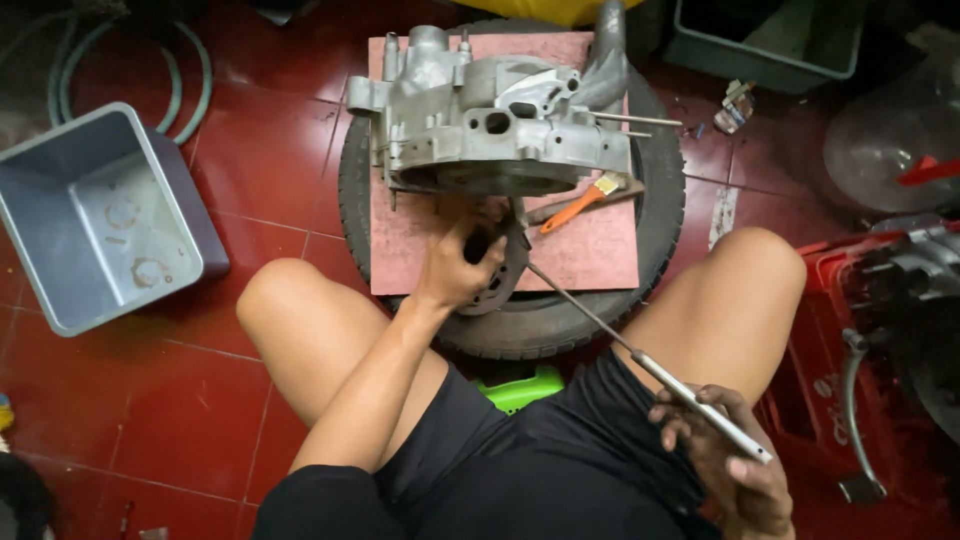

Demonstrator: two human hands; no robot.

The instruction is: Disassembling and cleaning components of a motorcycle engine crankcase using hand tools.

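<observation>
A grey metal engine casing (pixel 480 125) rests on a pink board (pixel 590 255) laid over a black tyre (pixel 660 200). My left hand (pixel 455 265) grips a dark round metal disc (pixel 505 275) just below the casing's open underside. My right hand (pixel 725 460), near my right thigh, holds the silver handle of a long thin rod tool (pixel 640 362). The rod's tip reaches up to the disc by my left hand.
An orange-handled brush (pixel 585 198) lies on the board beside the casing. A grey plastic tub (pixel 100 215) stands at left with a green hose (pixel 185 75) behind it. A dark bin (pixel 770 40) sits at top right, and red machine parts (pixel 890 330) crowd the right.
</observation>
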